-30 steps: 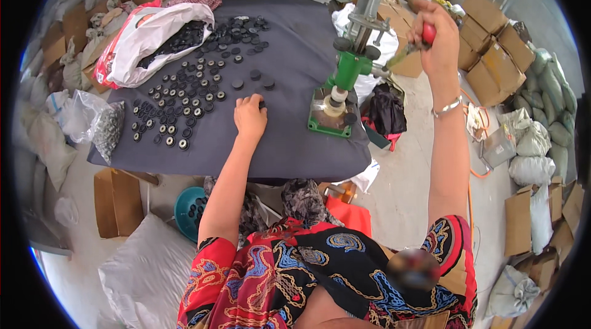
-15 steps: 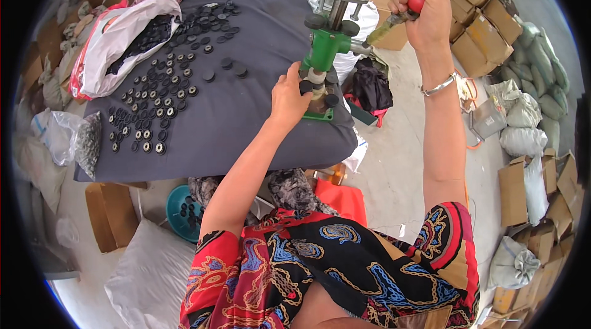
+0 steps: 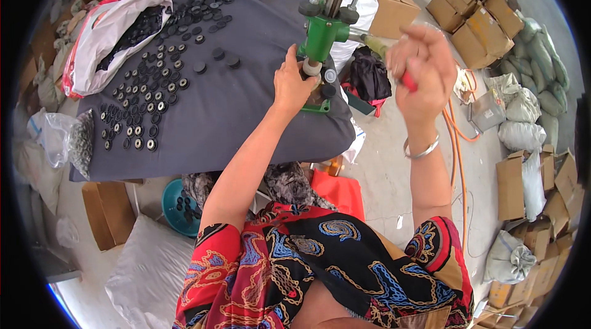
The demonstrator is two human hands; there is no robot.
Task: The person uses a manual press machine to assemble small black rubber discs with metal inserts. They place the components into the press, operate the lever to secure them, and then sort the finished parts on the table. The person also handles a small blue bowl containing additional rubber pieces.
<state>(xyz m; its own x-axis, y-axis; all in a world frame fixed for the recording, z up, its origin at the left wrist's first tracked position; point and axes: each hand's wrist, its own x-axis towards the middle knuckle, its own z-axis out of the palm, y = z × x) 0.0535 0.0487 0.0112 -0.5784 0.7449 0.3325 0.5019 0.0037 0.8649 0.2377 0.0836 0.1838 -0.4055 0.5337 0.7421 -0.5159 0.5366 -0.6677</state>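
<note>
At the right corner of the table stands a green hand press (image 3: 322, 38) with a spring-loaded shaft. My left hand (image 3: 290, 84) is at its base, thumb and fingers closed around a dark round cap (image 3: 304, 73) under the press's ram; the fingers partly hide it. Beside the thumb, a cap with a pale metal disc (image 3: 330, 75) and a plain black cap (image 3: 329, 91) sit at the base. My right hand (image 3: 425, 70), blurred by motion, is wrapped over the red knob (image 3: 409, 81) of the press lever (image 3: 374, 44).
Many black caps (image 3: 148, 92), several with metal rings, are spread over the dark tablecloth (image 3: 240, 126). A white sack of black parts (image 3: 92, 70) and a clear bag of small metal pieces (image 3: 80, 144) lie at left. A teal basin (image 3: 172, 221) sits below; cardboard boxes (image 3: 480, 33) stand at right.
My right hand has swung the lever down and toward me. The press's ram has dropped onto the spot by my left hand, which stays at the base.
</note>
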